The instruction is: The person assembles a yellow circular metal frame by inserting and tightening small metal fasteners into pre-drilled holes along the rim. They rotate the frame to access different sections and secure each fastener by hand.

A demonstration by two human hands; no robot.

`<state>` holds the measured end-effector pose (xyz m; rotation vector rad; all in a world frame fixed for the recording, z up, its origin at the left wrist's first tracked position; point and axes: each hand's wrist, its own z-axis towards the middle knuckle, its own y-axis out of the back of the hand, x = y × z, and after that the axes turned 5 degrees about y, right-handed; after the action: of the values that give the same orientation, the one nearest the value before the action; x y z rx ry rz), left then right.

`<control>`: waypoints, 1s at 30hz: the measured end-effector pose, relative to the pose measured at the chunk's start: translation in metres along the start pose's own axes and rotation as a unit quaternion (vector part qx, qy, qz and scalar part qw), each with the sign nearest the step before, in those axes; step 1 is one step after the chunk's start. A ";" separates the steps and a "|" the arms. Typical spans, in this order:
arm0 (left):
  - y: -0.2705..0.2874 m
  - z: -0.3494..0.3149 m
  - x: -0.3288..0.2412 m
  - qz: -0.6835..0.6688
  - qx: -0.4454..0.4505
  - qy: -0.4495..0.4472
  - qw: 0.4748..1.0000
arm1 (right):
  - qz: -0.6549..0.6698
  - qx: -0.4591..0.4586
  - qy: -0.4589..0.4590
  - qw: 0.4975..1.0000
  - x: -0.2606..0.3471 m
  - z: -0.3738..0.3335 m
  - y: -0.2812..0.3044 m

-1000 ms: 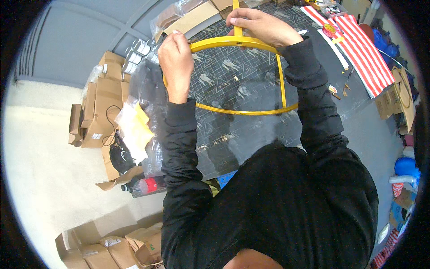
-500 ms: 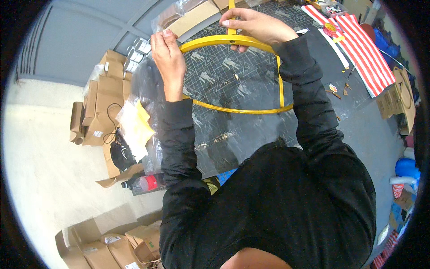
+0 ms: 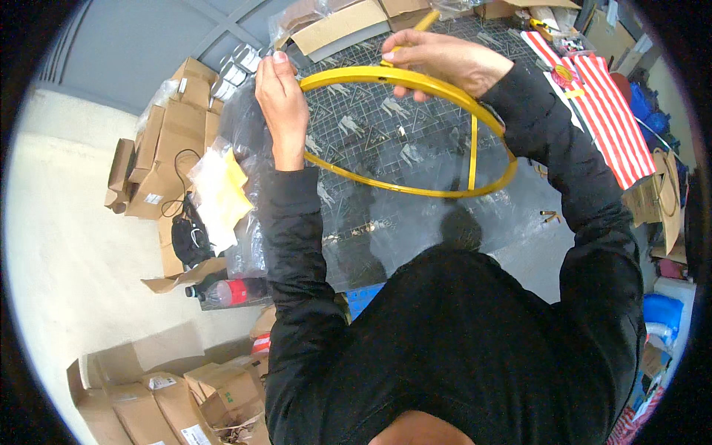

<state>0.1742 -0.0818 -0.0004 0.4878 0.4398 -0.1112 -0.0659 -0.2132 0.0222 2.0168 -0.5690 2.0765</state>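
Observation:
A yellow hoop (image 3: 371, 74) is held up over the dark work surface. My left hand (image 3: 282, 107) is closed on its left side, thumb uppermost. A slim yellow bar (image 3: 473, 152) spans the hoop's inside toward the right. Above the far rim, my right hand (image 3: 454, 65) pinches a separate-looking yellow strip (image 3: 426, 21), which slants up and away to the right. The strip's lower end shows by the fingertips, close to a small dark hole in the rim; whether it touches the hoop, I cannot tell. Part of the strip is hidden by the fingers.
Cardboard boxes (image 3: 182, 141), metal cans (image 3: 241, 63) and clear plastic with yellow material (image 3: 236, 185) line the left. A bottle (image 3: 230, 291) lies at the near left edge. Red-and-white striped fabric (image 3: 604, 111) lies right; an open carton (image 3: 341, 33) stands behind.
The strip has tipped from upright to slanting right. My right hand has shifted right with it, and the hoop has turned, showing more of its right side. My left hand keeps its hold.

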 end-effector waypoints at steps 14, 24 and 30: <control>-0.011 -0.001 0.003 -0.025 -0.043 -0.006 0.999 | -0.099 -0.042 0.089 0.990 0.008 -0.034 -0.038; -0.015 -0.010 0.011 -0.069 -0.057 0.065 0.994 | -0.048 -0.009 0.073 0.996 -0.002 -0.026 -0.021; -0.011 -0.014 0.006 -0.052 -0.080 0.078 0.992 | -0.003 0.056 0.054 0.997 0.003 -0.028 -0.025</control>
<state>0.1721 -0.0851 -0.0192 0.3175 0.6227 -0.1367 -0.0818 -0.1794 0.0284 1.9461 -0.4356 2.2430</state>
